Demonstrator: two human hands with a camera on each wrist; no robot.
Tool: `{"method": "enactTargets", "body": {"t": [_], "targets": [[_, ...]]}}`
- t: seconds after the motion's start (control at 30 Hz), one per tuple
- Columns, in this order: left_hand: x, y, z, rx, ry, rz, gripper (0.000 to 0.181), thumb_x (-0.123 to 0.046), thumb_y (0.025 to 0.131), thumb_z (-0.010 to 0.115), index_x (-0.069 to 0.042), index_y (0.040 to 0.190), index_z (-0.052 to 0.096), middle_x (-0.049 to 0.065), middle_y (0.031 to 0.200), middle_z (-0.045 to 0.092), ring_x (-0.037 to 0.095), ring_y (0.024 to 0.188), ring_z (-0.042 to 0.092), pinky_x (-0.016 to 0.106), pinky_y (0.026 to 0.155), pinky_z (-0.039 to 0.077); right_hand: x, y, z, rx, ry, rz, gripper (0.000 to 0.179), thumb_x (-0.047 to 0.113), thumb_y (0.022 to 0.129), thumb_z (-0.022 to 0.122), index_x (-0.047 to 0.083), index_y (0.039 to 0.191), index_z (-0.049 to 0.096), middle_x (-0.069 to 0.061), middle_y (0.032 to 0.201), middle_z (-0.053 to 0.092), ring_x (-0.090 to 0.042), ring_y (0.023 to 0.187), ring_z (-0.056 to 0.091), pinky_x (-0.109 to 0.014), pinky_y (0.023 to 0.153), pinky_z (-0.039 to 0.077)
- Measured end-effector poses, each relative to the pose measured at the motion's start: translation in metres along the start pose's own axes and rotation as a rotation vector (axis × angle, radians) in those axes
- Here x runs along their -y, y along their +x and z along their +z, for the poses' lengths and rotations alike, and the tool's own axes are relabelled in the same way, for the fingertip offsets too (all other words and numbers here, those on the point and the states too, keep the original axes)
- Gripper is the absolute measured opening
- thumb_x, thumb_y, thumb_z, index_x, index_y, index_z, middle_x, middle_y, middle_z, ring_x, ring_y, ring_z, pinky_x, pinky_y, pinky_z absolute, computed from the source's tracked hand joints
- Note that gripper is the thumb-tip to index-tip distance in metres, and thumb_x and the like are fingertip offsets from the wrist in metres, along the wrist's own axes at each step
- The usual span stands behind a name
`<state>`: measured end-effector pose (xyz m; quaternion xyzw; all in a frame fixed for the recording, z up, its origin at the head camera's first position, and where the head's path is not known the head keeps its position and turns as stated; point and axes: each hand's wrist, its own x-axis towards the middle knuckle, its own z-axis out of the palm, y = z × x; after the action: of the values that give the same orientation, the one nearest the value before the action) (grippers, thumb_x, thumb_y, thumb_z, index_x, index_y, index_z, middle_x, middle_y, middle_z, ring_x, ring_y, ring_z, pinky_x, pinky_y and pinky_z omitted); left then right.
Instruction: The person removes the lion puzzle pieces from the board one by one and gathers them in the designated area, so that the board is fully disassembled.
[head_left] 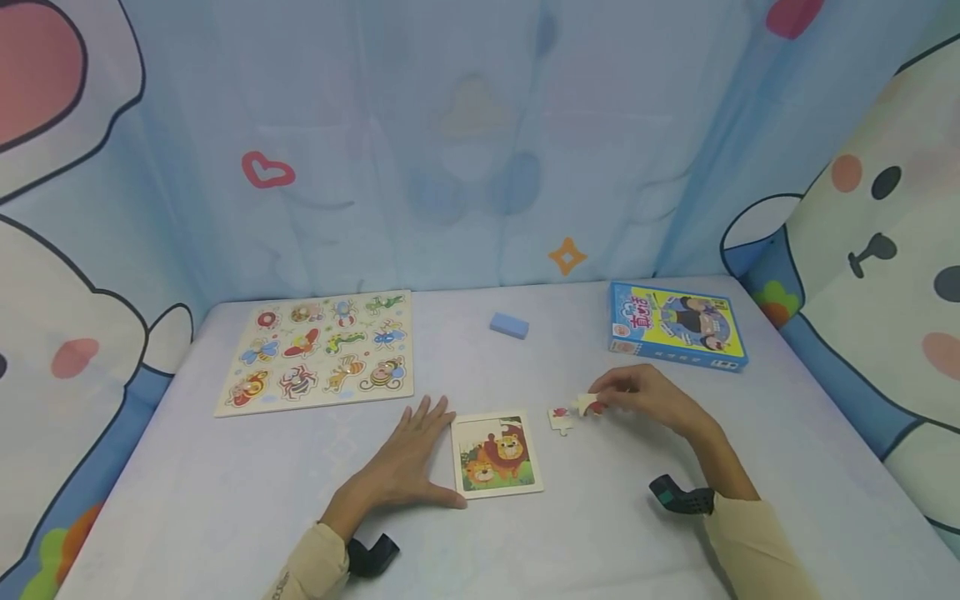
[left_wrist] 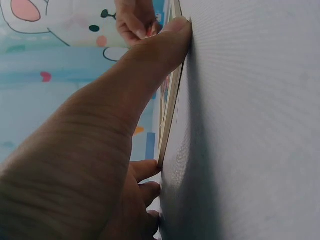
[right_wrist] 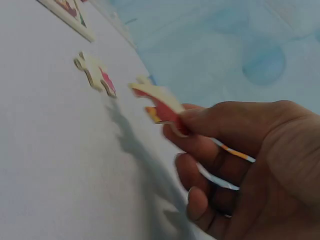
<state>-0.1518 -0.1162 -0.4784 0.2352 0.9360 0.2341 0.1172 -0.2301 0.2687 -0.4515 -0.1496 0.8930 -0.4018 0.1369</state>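
Observation:
With fingers spread, my left hand (head_left: 408,462) steadies a small square wooden puzzle board (head_left: 472,433). Its thumb lies at the near left corner and a fingertip at the far left one; in the left wrist view the thumb (left_wrist: 177,30) and fingers bracket the board's edge (left_wrist: 171,112). Lion pieces fill the lower and right parts of the board, while the upper left is bare wood. My right hand (head_left: 652,400) pinches a cream and red puzzle piece (right_wrist: 164,107) between thumb and fingers, above the table. Close by lies a loose puzzle piece (head_left: 560,420) with a red patch.
At the back left lies a large wooden board (head_left: 318,354) of animal pictures. A blue block (head_left: 509,325) sits at the back middle, and a blue and yellow box (head_left: 678,325) at the back right. Blue printed cloth (head_left: 465,225) hangs behind the table.

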Motion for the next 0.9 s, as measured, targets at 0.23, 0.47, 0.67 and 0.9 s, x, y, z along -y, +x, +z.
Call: {"method": "enactTargets", "body": {"t": [0.23, 0.47, 0.67, 0.9], "targets": [[-0.0013, -0.0002, -0.0007, 0.006, -0.004, -0.004, 0.119, -0.073, 0.060, 0.073, -0.013, 0.152, 0.026, 0.005, 0.161, 0.009, 0.025, 0.148, -0.002, 0.045, 0.120, 0.001, -0.0021, -0.0019, -0.0029, 0.071, 0.004, 0.044, 0.019, 0.020, 0.091, 0.064, 0.006, 0.104, 0.070, -0.006, 0.101, 0.069, -0.023, 0.091, 0.054, -0.032, 0.073, 0.048], [-0.0013, -0.0006, -0.0010, 0.005, 0.000, -0.007, 0.119, -0.072, 0.060, 0.074, -0.013, 0.152, 0.026, 0.004, 0.161, 0.009, 0.024, 0.148, -0.002, 0.044, 0.121, 0.001, -0.0042, 0.0004, -0.0008, 0.074, -0.021, 0.047, 0.021, 0.024, 0.090, 0.067, 0.008, 0.102, 0.071, -0.007, 0.105, 0.069, -0.024, 0.093, 0.054, -0.031, 0.074, 0.048], [-0.0011, -0.0005, -0.0011, 0.002, 0.003, -0.006, 0.119, -0.073, 0.060, 0.074, -0.013, 0.151, 0.026, 0.004, 0.161, 0.009, 0.025, 0.148, -0.001, 0.044, 0.121, 0.001, -0.0046, 0.0005, -0.0002, 0.071, -0.035, 0.039, 0.021, 0.024, 0.090, 0.067, 0.008, 0.102, 0.072, -0.008, 0.107, 0.069, -0.024, 0.096, 0.056, -0.032, 0.077, 0.050], [-0.0009, -0.0003, -0.0008, 0.001, -0.002, -0.005, 0.119, -0.073, 0.059, 0.074, -0.013, 0.151, 0.027, 0.004, 0.161, 0.009, 0.024, 0.148, -0.001, 0.044, 0.121, 0.001, -0.0059, 0.0012, 0.0005, 0.062, -0.061, 0.038, 0.018, 0.020, 0.091, 0.066, 0.008, 0.101, 0.072, -0.008, 0.106, 0.069, -0.024, 0.096, 0.057, -0.033, 0.078, 0.051]]}}
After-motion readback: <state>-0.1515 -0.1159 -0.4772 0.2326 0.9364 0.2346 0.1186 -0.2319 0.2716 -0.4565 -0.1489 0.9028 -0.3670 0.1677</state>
